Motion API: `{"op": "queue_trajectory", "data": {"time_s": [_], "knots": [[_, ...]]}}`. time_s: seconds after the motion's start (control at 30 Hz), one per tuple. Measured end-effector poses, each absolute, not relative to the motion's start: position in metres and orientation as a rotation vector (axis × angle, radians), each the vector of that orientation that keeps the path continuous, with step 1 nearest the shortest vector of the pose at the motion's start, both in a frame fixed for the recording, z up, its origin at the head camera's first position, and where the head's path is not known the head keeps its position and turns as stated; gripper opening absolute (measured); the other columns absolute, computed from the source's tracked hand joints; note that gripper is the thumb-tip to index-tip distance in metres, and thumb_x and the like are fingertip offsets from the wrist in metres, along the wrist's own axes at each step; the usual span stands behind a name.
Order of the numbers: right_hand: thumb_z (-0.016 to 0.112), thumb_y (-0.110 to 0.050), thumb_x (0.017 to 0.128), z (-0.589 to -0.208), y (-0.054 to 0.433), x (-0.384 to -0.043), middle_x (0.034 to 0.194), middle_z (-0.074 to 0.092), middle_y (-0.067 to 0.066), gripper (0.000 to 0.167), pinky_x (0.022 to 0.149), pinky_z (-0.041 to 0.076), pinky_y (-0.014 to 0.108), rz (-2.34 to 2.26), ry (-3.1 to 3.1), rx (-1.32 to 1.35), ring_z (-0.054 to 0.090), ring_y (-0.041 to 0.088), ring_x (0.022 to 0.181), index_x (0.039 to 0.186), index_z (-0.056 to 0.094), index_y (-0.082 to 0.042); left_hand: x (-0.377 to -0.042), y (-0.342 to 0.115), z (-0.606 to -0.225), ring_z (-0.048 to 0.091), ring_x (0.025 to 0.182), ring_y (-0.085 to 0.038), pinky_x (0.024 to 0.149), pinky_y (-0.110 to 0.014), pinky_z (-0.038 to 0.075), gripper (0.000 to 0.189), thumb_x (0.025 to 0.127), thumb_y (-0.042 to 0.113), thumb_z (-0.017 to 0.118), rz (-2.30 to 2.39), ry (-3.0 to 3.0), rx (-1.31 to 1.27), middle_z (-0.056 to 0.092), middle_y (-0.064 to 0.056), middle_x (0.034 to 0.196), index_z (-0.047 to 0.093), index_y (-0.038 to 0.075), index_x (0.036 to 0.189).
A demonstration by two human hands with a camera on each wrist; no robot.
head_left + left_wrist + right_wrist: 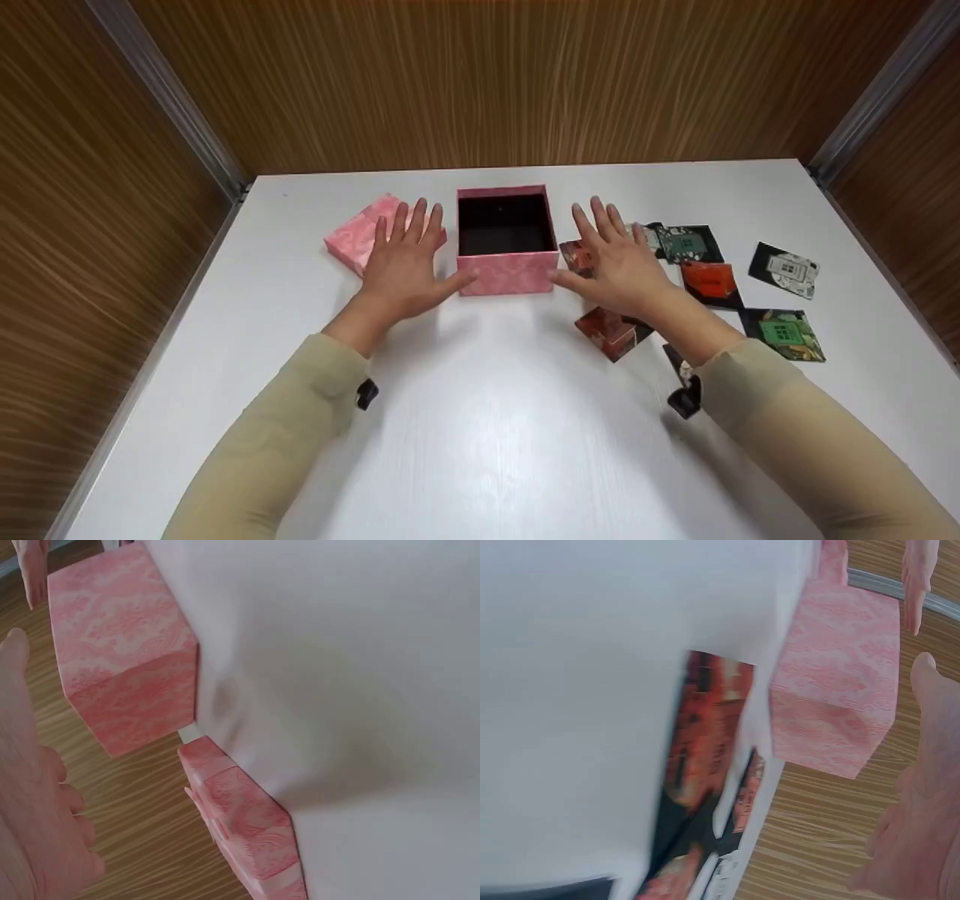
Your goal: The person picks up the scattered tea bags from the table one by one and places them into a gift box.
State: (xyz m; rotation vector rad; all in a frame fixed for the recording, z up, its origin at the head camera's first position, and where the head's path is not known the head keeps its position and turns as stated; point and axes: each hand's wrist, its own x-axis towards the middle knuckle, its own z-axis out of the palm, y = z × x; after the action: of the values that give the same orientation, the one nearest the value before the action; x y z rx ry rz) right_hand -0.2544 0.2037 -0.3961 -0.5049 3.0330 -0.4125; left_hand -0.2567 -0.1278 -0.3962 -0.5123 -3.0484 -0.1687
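A pink patterned box (507,273) with a dark inside stands uncovered at the middle back of the table. Left of it lies its pink lid (352,234), partly hidden behind my left hand (405,274). That hand is held above the table with fingers spread, holding nothing. My right hand (622,270) hovers likewise at the box's right, fingers straight, over several flat printed packets. A red packet (611,334) lies below it, and another reddish packet (577,257) is partly covered by its fingers. In the left wrist view the box (127,652) and lid (251,817) appear beyond the hand.
More packets lie at the right: a dark green one (690,244), an orange-red one (710,283), a green one (784,334) and a black and white one (786,268). Another packet is mostly under the right sleeve (757,382). Wood-grain panels (480,82) enclose the white table (480,420).
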Motion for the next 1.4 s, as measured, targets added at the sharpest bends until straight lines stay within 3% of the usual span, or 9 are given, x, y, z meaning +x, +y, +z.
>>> {"op": "queue_trajectory", "data": {"time_s": [0.23, 0.77, 1.1, 1.4], "knots": [[0.045, -0.082, 0.097, -0.387, 0.193, -0.280, 0.178, -0.003, 0.011, 0.108, 0.128, 0.003, 0.065, -0.474, 2.993, -0.526, -0.003, 0.036, 0.163, 0.172, 0.004, -0.018, -0.281, -0.116, -0.392, 0.000, 0.163, -0.039, 0.129, -0.058, -0.004, 0.115, 0.092, 0.092, 0.023, -0.143, -3.056, -0.504, 0.002, -0.012, 0.178, 0.002, 0.013, 0.172], [0.040, -0.071, 0.105, -0.397, 0.180, -0.295, 0.178, 0.001, 0.011, 0.099, 0.129, 0.009, 0.059, -0.563, 2.843, -0.667, 0.002, 0.030, 0.164, 0.170, 0.003, -0.006, -0.296, -0.112, -0.403, 0.006, 0.162, -0.041, 0.129, -0.060, -0.004, 0.106, 0.096, 0.087, 0.026, -0.246, -3.130, -0.564, 0.007, -0.008, 0.179, 0.011, 0.014, 0.172], [0.032, -0.062, 0.111, -0.401, 0.183, -0.283, 0.178, 0.007, 0.014, 0.086, 0.128, 0.015, 0.061, -0.579, 2.860, -0.733, 0.010, 0.029, 0.163, 0.170, 0.009, -0.002, -0.289, -0.113, -0.404, 0.011, 0.162, -0.039, 0.130, -0.059, 0.001, 0.105, 0.098, 0.085, 0.026, -0.214, -3.079, -0.649, 0.016, -0.010, 0.177, 0.019, 0.010, 0.171], [0.029, -0.060, 0.112, -0.404, 0.189, -0.257, 0.178, 0.002, 0.012, 0.084, 0.129, 0.008, 0.059, -0.564, 2.844, -0.769, 0.009, 0.029, 0.163, 0.170, 0.005, -0.004, -0.264, -0.113, -0.405, 0.009, 0.163, -0.035, 0.130, -0.056, -0.001, 0.106, 0.098, 0.085, 0.028, -0.229, -3.057, -0.686, 0.018, -0.009, 0.177, 0.019, 0.008, 0.170]]}}
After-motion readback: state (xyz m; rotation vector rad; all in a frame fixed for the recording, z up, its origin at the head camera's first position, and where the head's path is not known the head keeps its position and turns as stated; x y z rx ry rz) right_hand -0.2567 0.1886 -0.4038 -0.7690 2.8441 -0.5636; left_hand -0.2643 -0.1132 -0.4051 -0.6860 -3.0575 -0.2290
